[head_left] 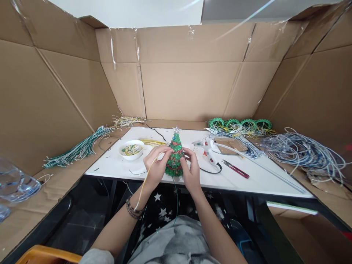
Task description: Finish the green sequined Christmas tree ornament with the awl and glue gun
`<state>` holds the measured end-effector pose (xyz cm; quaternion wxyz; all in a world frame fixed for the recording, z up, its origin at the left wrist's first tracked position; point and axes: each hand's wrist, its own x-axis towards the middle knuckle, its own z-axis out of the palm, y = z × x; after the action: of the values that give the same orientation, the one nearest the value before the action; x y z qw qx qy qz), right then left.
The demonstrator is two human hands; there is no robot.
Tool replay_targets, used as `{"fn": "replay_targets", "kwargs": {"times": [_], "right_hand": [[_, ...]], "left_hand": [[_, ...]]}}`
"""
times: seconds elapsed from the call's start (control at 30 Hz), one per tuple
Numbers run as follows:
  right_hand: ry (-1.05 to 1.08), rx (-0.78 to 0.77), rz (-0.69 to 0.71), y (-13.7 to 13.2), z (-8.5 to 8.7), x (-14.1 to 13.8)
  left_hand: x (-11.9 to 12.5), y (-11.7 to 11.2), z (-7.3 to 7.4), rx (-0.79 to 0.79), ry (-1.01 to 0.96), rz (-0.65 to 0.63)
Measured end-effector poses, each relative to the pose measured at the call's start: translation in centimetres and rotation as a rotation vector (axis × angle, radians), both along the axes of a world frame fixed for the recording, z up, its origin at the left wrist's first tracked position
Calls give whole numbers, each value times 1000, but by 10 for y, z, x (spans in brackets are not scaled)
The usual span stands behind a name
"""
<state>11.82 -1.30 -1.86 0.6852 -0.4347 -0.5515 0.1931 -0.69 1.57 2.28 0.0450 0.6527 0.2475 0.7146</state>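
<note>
A small green beaded Christmas tree [175, 161] with red garland bands and a pale star on top stands upright near the front of the white board [264, 179]. My left hand [156, 163] pinches a yellow wire [145, 181] against the tree's left side; the wire trails down over my wrist. On the tree's right side, my right hand [190, 165] rests with curled fingers touching the beads. A thin green wire [176, 198] hangs from the tree's base toward my lap.
Left of the tree sits a white bowl [120, 151] of wire bits. A glue gun [207, 148] and red-handled pliers [238, 169] lie to the right. Wire bundles [305, 150], green beaded rings [232, 123] and teal strands [85, 145] line the edges. Cardboard walls [192, 88] surround the board.
</note>
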Motion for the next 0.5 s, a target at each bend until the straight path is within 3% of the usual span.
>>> {"fn": "replay_targets", "kwargs": {"times": [0.17,0.5], "right_hand": [[-27,-12,12,1,-3,0],[-127,-114,80,0,0,-1]], "left_hand": [[3,1,-3,2,27,-10],[-5,-1,2,83,297,-15]]}}
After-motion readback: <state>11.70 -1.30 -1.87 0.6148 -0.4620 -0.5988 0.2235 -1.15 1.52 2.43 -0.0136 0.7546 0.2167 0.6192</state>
